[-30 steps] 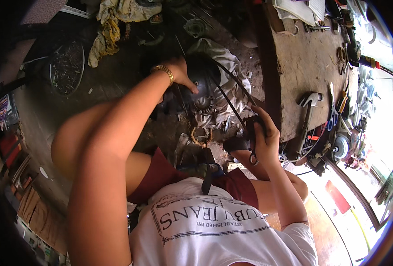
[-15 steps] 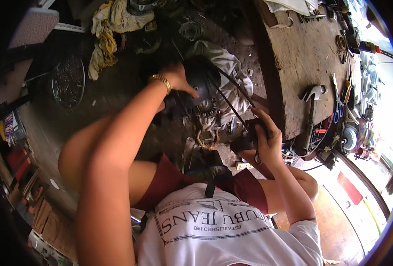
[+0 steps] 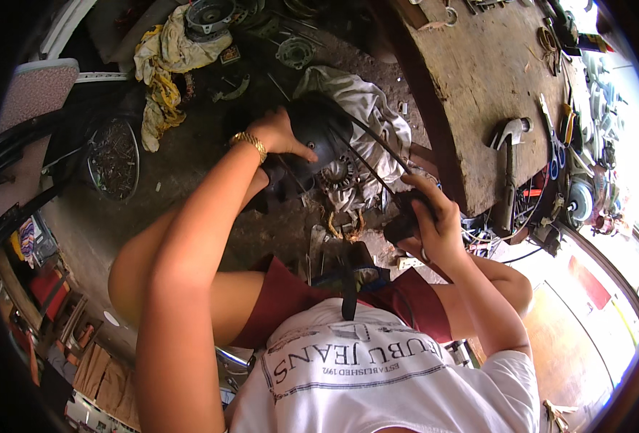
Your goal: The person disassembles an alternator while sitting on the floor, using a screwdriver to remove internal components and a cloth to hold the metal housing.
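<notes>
My left hand, a gold bracelet at its wrist, grips the side of a black rounded machine housing. Its thumb lies along the top, and the other fingers are mostly hidden. On the right, my right hand is closed around a small black part whose exact kind I cannot make out. Thin black cords or rods stretch between the housing and that part. Beside the housing, a finned round metal piece rests by a crumpled grey cloth.
A wooden bench stands at the right, bearing a claw hammer and blue-handled scissors. A round tray of small metal bits lies at left. Stained yellowish rags and a round metal casting lie beyond the housing.
The whole view has shifted slightly and brightened. Both hands keep their holds, and the housing and cords stay in nearly the same arrangement.
</notes>
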The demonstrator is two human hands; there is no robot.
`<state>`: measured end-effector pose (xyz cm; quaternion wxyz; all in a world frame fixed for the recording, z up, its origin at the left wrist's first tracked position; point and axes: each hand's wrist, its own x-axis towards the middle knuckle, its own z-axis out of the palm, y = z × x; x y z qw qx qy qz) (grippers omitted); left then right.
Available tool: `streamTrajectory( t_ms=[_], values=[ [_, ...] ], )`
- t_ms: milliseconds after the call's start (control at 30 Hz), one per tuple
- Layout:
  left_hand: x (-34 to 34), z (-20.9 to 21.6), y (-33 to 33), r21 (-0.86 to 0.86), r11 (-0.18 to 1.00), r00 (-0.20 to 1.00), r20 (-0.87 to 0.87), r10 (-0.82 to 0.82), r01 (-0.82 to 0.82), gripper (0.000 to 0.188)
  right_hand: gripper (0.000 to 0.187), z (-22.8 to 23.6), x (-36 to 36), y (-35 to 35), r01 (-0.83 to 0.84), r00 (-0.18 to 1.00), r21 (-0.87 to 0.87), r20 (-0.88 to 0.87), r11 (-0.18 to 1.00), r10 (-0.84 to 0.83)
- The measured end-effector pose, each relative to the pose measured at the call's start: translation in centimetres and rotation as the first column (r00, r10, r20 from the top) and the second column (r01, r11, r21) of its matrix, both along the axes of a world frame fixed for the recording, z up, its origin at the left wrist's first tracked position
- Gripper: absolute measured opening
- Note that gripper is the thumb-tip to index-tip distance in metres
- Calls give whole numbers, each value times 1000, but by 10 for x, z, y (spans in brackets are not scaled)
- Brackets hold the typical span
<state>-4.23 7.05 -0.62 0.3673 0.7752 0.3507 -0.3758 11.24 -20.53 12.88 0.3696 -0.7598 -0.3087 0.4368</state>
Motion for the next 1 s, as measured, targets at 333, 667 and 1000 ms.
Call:
streamTrajectory(
  t_ms=[333,667,1000],
  values=[
    [9,13,6,-82,996,993,110,-29,38,136,38,-79,-25,81,-78,993,173,100,982,61],
    [6,-8,-9,36,999,997,75,7,-10,137,35,-98,-11,83,79,991,277,82,958,-105],
    [-2,-7,0,26,999,998,48,30,-31,130,39,-3,0,13,-18,999,98,29,995,15]
  ],
)
